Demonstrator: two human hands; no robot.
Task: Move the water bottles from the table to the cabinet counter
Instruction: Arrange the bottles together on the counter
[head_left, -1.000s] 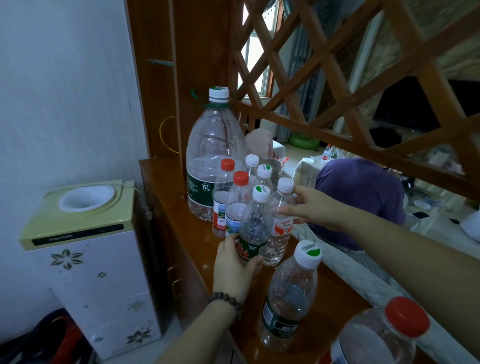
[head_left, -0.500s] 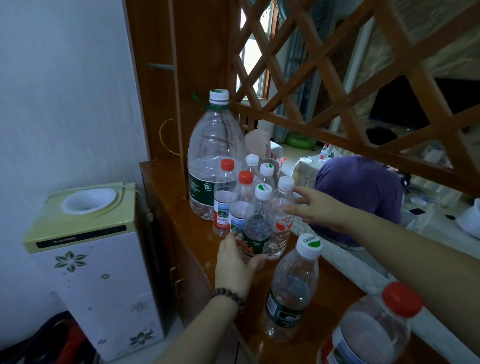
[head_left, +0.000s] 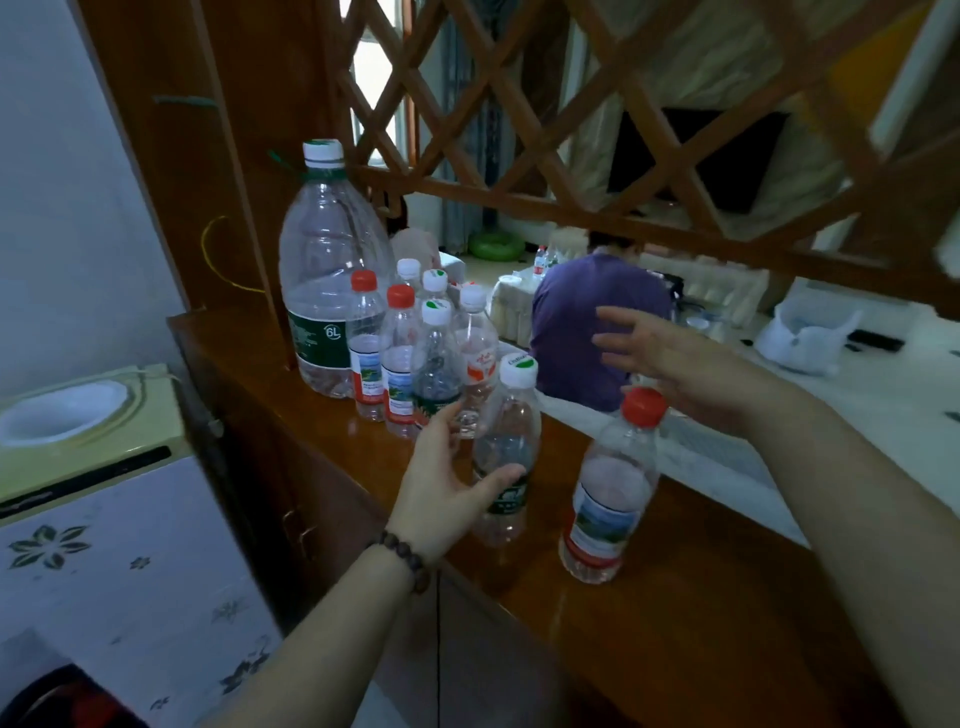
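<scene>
A: Where are the bottles rn?

B: All upright on the wooden cabinet counter (head_left: 691, 613). The big 6L bottle (head_left: 327, 291) stands at the far end, up against the wooden post. A tight cluster of small bottles (head_left: 415, 358) sits just in front of it, some w/ red caps, some w/ white-and-green ones. Two more stand apart, nearer the person: a white-capped bottle (head_left: 506, 467) by the counter's front edge, and a red-capped bottle (head_left: 610, 499) just to its right, closer to the back edge.

A: Hands?

B: The left hand (head_left: 444, 483), bead bracelet (head_left: 405, 558) on the wrist, is at the front edge w/ fingers spread wide. Its thumb lies across the white-capped bottle's lower body & the fingertips reach toward the nearest cluster bottle. Can't tell if it actually touches either; it grips nothing. The right hand (head_left: 670, 364) hovers above & behind the red-capped bottle, fingers relaxed and apart, holding nothing. It's motion-blurred.

A: Anything else around?

B: A water dispenser (head_left: 88, 467) w/ flower print stands left of the cabinet, a wooden lattice (head_left: 519, 104) rises above the counter's back edge, and past it a person in a purple top (head_left: 576, 332) sits w/ their back to the camera.
</scene>
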